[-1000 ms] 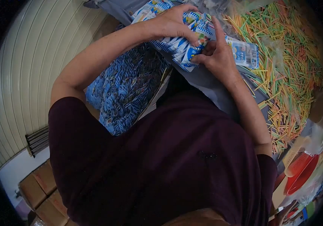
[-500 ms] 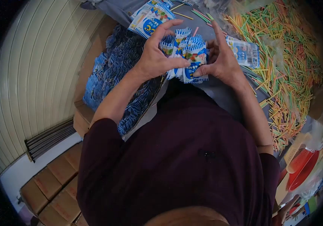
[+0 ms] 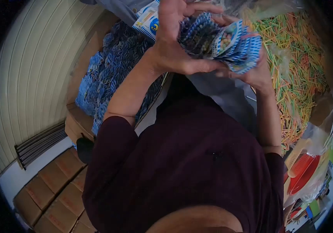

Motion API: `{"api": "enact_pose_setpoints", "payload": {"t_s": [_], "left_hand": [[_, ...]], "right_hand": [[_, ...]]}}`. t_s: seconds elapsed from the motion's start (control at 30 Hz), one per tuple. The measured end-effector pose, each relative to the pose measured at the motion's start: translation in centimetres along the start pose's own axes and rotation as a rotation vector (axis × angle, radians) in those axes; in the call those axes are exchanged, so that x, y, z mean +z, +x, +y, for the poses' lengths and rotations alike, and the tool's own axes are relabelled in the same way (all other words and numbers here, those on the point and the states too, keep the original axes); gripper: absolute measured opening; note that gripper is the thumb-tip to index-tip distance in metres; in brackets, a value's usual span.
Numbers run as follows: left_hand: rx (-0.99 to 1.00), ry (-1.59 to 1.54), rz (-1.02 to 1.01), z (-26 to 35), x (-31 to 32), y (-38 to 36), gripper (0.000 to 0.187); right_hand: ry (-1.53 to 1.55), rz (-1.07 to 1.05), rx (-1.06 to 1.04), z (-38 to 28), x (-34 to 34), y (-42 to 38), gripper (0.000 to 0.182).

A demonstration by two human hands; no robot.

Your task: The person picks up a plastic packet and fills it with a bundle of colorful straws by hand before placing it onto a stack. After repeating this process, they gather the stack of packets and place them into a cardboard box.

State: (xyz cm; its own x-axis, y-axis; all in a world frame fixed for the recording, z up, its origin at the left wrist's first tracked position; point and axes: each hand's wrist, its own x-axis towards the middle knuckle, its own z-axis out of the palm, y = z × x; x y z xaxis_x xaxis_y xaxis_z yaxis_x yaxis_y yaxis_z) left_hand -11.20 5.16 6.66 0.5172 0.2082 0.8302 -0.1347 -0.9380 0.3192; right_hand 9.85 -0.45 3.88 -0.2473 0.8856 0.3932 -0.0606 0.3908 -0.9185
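Observation:
A thick stack of small blue-and-white printed packets (image 3: 239, 43) is raised between my two hands, fanned with its crimped edges facing up. My left hand (image 3: 172, 48) is wrapped round the stack's left side, its thumb along the near edge. At the other end my right hand (image 3: 260, 73) grips the stack from below and the right; its fingers are partly hidden behind the packets. Beyond my left wrist lies another blue-and-white packet (image 3: 147, 21), partly covered by that hand.
A cardboard box on the left holds many blue packets (image 3: 108, 70) in dense rows. Loose thin sticks (image 3: 296, 66), yellow, green and orange, are heaped on the right. A red scoop-like container (image 3: 303, 174) sits at lower right, and closed cartons (image 3: 56, 190) at lower left.
Both hands have lifted the packets up toward the camera and closed round them. The packets, facing me before, now show mostly their crimped edges.

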Motion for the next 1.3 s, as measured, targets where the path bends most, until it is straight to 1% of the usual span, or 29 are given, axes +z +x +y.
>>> {"api": "enact_pose_setpoints", "payload": {"t_s": [0.03, 0.07, 0.1, 0.17, 0.23, 0.27, 0.33, 0.37, 0.43, 0.53, 0.57, 0.6, 0.63, 0.67, 0.7, 0.73, 0.8, 0.83, 0.9, 0.93, 0.97, 1.0, 1.03, 1.07, 1.13, 1.17, 1.23, 1.27, 1.3], "left_hand": [[-0.129, -0.061, 0.017, -1.4, 1.2, -2.2, 0.138], [-0.256, -0.128, 0.031, -2.5, 2.5, -4.2, 0.143], [-0.292, -0.037, 0.035, -2.4, 3.3, -4.4, 0.147], [-0.313, -0.014, 0.05, -2.0, 3.3, -5.0, 0.149], [-0.332, 0.014, 0.073, -1.9, 2.7, -6.3, 0.152], [-0.335, 0.017, 0.075, -2.1, 2.5, -7.0, 0.152], [-0.489, 0.017, 0.146, -2.4, 2.4, -8.2, 0.152], [-0.493, 0.016, 0.149, -2.3, 2.8, -8.8, 0.152], [-0.618, -0.178, 0.265, -1.7, 3.7, -9.5, 0.144], [-0.563, -0.074, 0.212, -1.5, 4.3, -9.2, 0.133], [-0.522, 0.015, 0.204, -1.9, 4.6, -9.2, 0.118], [-0.524, 0.015, 0.208, -1.9, 5.0, -9.0, 0.118], [-0.567, -0.066, 0.245, -1.9, 5.4, -8.7, 0.109], [-0.609, -0.15, 0.28, -1.7, 5.6, -8.6, 0.101], [-0.609, -0.155, 0.282, -1.4, 5.4, -8.1, 0.101], [-0.525, -0.17, 0.315, -1.2, 5.0, -7.1, 0.093], [-0.405, -0.196, 0.358, 0.2, 3.1, -4.3, 0.081], [-0.409, -0.247, 0.377, 0.9, 2.7, -3.8, 0.082], [-0.352, -0.36, 0.355, 0.4, 1.3, -3.2, 0.09], [-0.47, -0.398, 0.346, -0.1, 1.9, -3.9, 0.095], [-0.586, -0.436, 0.337, -0.6, 2.8, -5.2, 0.1], [-0.585, -0.145, 0.08, -1.8, 2.9, -6.9, 0.111], [-0.579, -0.146, 0.079, -1.9, 3.3, -7.6, 0.111], [-0.535, -0.105, 0.092, -2.2, 3.6, -8.1, 0.114], [-0.498, 0.016, 0.063, -1.8, 3.1, -8.3, 0.128], [-0.5, 0.01, 0.059, -1.7, 3.3, -8.8, 0.128], [-0.614, -0.252, 0.161, -2.8, 3.7, -9.3, 0.139], [-0.541, -0.226, 0.13, -3.1, 3.9, -9.6, 0.148], [-0.539, -0.222, 0.132, -3.1, 4.1, -9.6, 0.148]], "right_hand": [[-0.009, -0.004, 0.002, 2.0, -0.5, -0.4, 0.086], [-0.241, -0.098, 0.092, 3.9, -1.4, -1.2, 0.09], [-0.472, -0.192, 0.187, 4.4, -1.5, -1.3, 0.095], [-0.486, -0.175, 0.141, 4.5, -1.9, -1.8, 0.102], [-0.317, -0.147, 0.251, 3.5, -1.4, -1.6, 0.105], [-0.351, -0.146, 0.237, 3.9, -1.7, -1.6, 0.107], [-0.325, -0.134, 0.198, 4.0, -1.6, -1.5, 0.108], [-0.298, -0.119, 0.166, 3.9, -1.4, -1.6, 0.108], [-0.34, -0.133, 0.159, 3.2, -1.1, -1.4, 0.11], [-0.413, -0.134, 0.152, 3.1, -0.7, -1.2, 0.11], [-0.393, -0.131, 0.147, 3.6, -0.7, -1.3, 0.108], [-0.374, -0.127, 0.14, 3.8, -0.7, -1.1, 0.106], [-0.377, -0.129, 0.141, 3.6, -0.7, -1.1, 0.106], [-0.375, -0.103, 0.257, 3.0, -0.5, -1.1, 0.102], [-0.371, -0.077, 0.375, 2.4, -0.3, -1.0, 0.098], [-0.375, -0.081, 0.377, 1.8, -0.1, -0.5, 0.098], [-0.16, 0.0, -0.074, 0.7, 0.7, 0.5, 0.074], [0.361, 0.093, 0.163, 0.6, 0.3, 0.3, 0.054], [0.228, 0.04, 0.101, 1.2, -0.3, -0.2, 0.052], [0.091, -0.018, 0.038, 1.7, -0.6, -0.4, 0.051], [-0.147, -0.075, 0.007, 2.4, -0.7, -0.8, 0.059], [-0.386, -0.129, -0.021, 3.6, -0.9, -1.3, 0.067], [-0.546, -0.191, -0.029, 4.6, -1.3, -1.2, 0.093], [-0.55, -0.195, -0.041, 5.0, -1.8, -1.0, 0.093], [-0.357, -0.113, 0.112, 2.7, -0.4, -0.3, 0.108], [-0.37, -0.15, 0.141, 2.3, -0.5, 0.0, 0.114], [-0.338, -0.128, 0.141, 3.3, -1.2, 0.0, 0.115], [-0.292, -0.115, 0.163, 3.6, -1.3, -0.3, 0.115], [-0.259, -0.08, 0.17, 3.5, -0.9, -0.4, 0.114]]}}
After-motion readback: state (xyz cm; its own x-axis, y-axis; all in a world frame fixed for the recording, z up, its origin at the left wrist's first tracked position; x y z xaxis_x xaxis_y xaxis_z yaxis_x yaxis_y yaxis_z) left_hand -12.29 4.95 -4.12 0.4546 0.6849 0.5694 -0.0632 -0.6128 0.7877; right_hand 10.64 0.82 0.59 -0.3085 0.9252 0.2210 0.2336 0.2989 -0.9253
